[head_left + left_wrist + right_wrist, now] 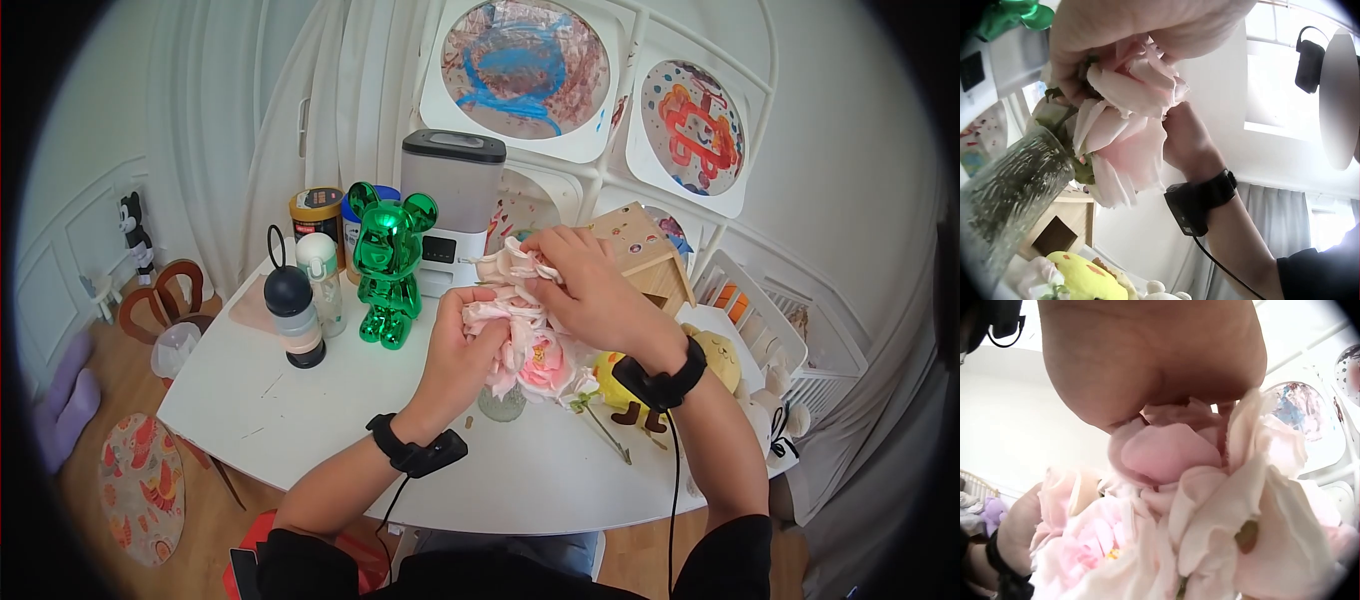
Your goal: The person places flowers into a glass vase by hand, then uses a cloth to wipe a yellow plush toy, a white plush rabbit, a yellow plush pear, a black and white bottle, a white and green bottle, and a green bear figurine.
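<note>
Pale pink roses [545,362] stand bunched in a ribbed glass vase [1013,194] on the white table. My left hand [462,345] grips a rose at the bunch's left side; in the left wrist view its fingers [1072,78] curl in close under the bloom. Above it, my right hand [597,300] holds the topmost rose [1169,453] from the upper right. Its fingertips are hidden behind petals in the right wrist view. A fuller pink bloom [1100,544] with a yellow centre faces forward below the hands. Only the vase's lower part shows in the head view.
A cut flower stem [608,435] lies right of the vase, beside a yellow plush toy [612,372]. Left of the flowers stand a shiny green bear figure [388,265] and a dark-topped bottle [293,315]. Behind are a tall dispenser [452,195] and a wooden house [645,250].
</note>
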Available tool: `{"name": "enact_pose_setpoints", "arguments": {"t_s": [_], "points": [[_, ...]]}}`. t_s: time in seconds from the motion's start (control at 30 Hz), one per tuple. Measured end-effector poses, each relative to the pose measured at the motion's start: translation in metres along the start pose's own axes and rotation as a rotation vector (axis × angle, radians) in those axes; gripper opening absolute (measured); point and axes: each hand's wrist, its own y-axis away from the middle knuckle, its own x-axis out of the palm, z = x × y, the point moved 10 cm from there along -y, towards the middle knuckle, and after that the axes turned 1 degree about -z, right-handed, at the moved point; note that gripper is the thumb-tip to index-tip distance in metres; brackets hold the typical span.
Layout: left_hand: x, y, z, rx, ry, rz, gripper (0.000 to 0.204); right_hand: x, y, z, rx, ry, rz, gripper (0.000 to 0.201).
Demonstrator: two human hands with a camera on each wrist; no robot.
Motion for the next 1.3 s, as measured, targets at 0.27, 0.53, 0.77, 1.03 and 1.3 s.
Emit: {"name": "enact_pose_setpoints", "arguments": {"t_s": [0.27,0.53,0.77,1.03,1.3], "points": [[0.005,0.006,-0.004,-0.004,0.148,-0.029,0.049,-0.020,0.013,-0.027,0.115,-0.078,-0.129,0.056],[0.021,0.010,0.062,-0.388,0.573,0.354,0.060,0.060,0.077,-0.100,0.739,-1.197,-0.026,0.074],[0.016,0.006,0.069,-0.330,0.424,0.374,0.055,0.095,0.101,-0.070,0.614,-1.701,-0.089,0.075],[0.024,0.017,0.065,-0.224,0.245,0.492,0.068,0.116,0.133,-0.066,0.577,-1.523,-0.444,0.077],[0.007,0.012,0.078,-0.232,0.155,0.401,0.052,0.127,0.106,-0.052,0.612,-1.898,-0.520,0.062]]}}
